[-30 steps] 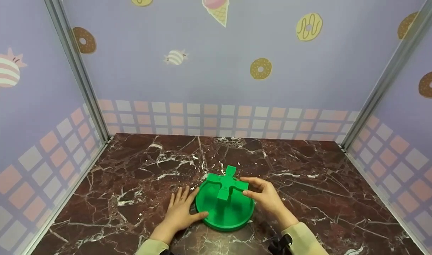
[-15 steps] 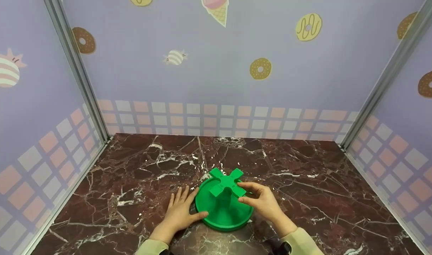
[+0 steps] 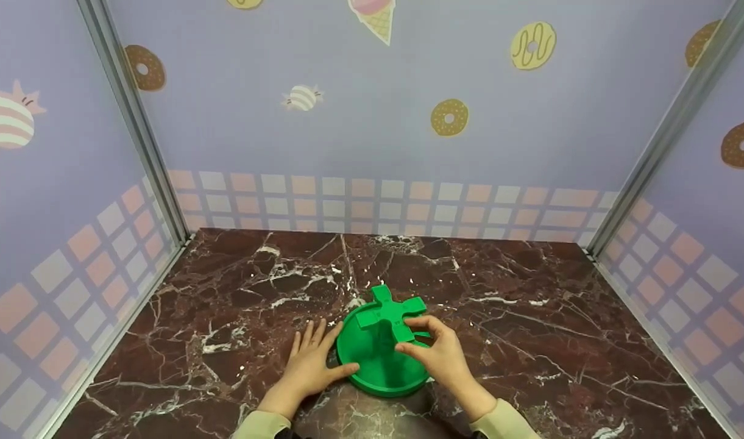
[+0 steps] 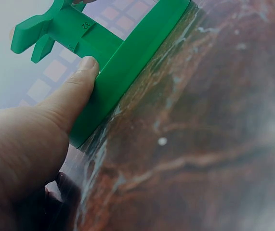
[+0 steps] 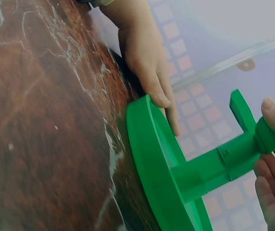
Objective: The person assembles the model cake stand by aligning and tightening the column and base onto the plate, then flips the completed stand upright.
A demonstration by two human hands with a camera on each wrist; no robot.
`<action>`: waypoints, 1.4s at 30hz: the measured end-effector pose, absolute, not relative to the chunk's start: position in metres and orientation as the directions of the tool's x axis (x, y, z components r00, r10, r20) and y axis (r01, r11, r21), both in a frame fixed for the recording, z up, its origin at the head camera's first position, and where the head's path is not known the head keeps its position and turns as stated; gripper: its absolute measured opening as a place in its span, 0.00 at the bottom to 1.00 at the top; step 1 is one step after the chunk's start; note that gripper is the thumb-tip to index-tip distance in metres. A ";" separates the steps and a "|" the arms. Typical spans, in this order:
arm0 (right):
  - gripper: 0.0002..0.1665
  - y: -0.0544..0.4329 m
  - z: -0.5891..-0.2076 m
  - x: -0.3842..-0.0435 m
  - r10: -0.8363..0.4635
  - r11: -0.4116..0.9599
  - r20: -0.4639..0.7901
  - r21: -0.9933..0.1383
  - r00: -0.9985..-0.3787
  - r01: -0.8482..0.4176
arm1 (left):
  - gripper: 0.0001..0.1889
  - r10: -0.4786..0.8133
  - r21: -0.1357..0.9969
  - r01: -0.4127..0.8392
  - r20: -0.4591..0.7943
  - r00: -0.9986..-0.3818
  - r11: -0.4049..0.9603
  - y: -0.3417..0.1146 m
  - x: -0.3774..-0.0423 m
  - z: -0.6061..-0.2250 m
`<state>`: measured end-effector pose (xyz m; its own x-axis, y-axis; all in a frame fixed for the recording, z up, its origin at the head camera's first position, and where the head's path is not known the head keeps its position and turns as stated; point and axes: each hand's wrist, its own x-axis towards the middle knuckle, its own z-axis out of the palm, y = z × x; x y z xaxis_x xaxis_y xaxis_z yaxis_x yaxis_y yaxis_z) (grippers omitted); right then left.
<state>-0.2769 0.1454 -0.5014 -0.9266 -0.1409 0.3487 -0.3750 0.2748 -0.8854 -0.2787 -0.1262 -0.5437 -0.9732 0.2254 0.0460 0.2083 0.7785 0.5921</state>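
Observation:
A green round dish-like base [image 3: 387,390] lies on the marbled tabletop. From its middle rises a green post [image 5: 219,161] with small raised marks, topped by a four-armed cross-shaped handle [image 3: 389,312]. My left hand [image 3: 309,367] lies spread beside the base's left side, fingers straight; its thumb [image 4: 77,86] presses on the rim. With thumb and fingers my right hand [image 3: 440,352] pinches the near-right arm of the handle. The right wrist view shows these fingers around the handle's end, partly cut off by the frame.
The dark red marbled table [image 3: 237,329] carries small white specks, several of them behind the base. Patterned lilac walls [image 3: 384,146] enclose it at the back and both sides, with grey metal posts [image 3: 146,140] in the corners.
The cross-shaped handle has turned clockwise as seen from above. My right hand has moved nearer and to the left with its arm. Left hand and base have stayed put.

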 end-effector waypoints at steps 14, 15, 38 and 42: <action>0.27 0.129 -0.503 -0.272 -0.079 0.360 0.398 -0.844 -0.914 -0.398 | 0.51 0.234 0.583 0.217 0.048 -0.971 0.783 -0.127 -0.280 -0.541; 0.27 0.129 -0.503 -0.272 -0.080 0.363 0.397 -0.843 -0.914 -0.398 | 0.50 0.234 0.584 0.218 0.048 -0.971 0.782 -0.127 -0.280 -0.541; 0.25 0.174 -0.480 -0.308 -0.082 0.306 0.394 -0.864 -0.915 -0.400 | 0.51 0.230 0.590 0.215 0.050 -0.972 0.779 -0.126 -0.280 -0.544; 0.27 0.180 -0.487 -0.322 -0.190 0.244 0.343 -0.891 -0.920 -0.383 | 0.51 0.228 0.593 0.212 0.050 -0.972 0.776 -0.126 -0.279 -0.544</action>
